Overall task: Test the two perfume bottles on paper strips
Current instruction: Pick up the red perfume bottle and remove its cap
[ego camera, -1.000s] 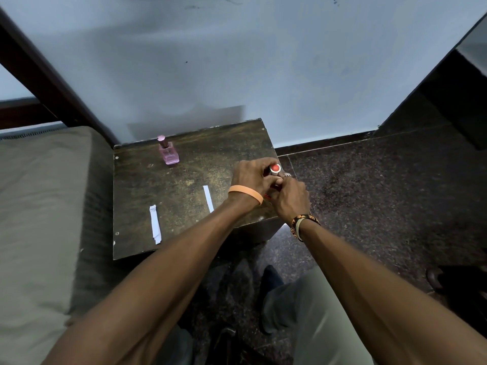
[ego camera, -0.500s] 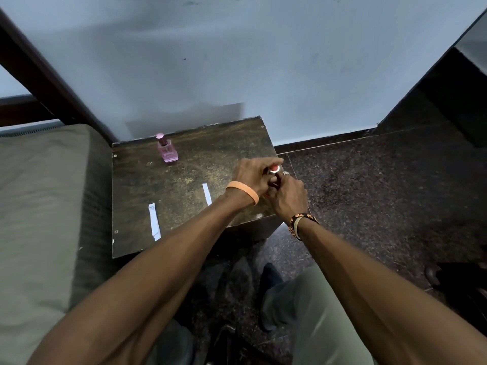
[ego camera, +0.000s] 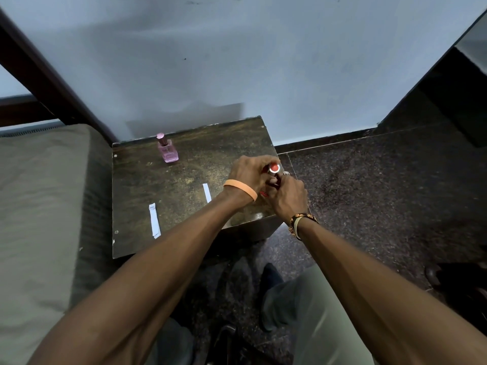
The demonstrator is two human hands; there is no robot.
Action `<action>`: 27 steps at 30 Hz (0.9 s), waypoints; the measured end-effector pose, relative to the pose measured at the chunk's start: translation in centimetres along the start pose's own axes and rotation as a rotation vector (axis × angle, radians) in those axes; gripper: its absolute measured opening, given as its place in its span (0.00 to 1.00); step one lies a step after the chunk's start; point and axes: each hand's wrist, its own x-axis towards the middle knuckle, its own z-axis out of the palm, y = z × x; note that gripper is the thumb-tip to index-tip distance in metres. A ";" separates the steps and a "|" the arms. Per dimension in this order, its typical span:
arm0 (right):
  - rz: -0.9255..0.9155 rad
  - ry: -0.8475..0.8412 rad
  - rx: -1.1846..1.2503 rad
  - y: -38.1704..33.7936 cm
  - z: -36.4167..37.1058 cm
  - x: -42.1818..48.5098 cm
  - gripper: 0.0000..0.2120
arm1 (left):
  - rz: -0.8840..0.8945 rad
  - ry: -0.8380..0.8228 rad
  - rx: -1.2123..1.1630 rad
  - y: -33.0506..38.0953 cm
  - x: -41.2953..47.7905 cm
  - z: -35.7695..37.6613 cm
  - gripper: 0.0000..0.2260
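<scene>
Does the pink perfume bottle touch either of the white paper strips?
Apart. The head view shows bare tabletop between the pink perfume bottle and both the left paper strip and the right paper strip.

Both arms reach forward, the left hand [ego camera: 249, 173] and right hand [ego camera: 290, 197] meeting, fingers curled round a red-capped bottle [ego camera: 274, 168].

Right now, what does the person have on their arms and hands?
Both forearms are bare, with no sleeves in view. The left hand has a plain orange wristband at its wrist. The right hand has a dark bracelet with orange markings at its wrist, beside a pale band. A small silvery ring sits on one of its fingers.
</scene>
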 end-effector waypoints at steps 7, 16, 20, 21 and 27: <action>-0.019 0.003 0.003 0.0 0.0 -0.1 0.06 | 0.038 -0.046 0.009 0.2 -0.4 0.3 0.17; -0.016 0.005 -0.015 -0.1 0.0 -0.1 0.07 | 0.000 -0.042 0.023 0.5 -0.4 0.2 0.22; -0.021 0.016 -0.013 -0.3 0.1 -0.2 0.05 | 0.027 -0.055 0.009 0.2 -0.2 0.1 0.16; -0.020 0.016 -0.012 -0.3 0.1 -0.1 0.05 | 0.020 -0.041 0.020 0.1 -0.1 0.0 0.15; -0.020 0.018 -0.026 0.1 0.4 0.1 0.06 | 0.057 -0.081 0.029 0.2 -0.5 0.2 0.22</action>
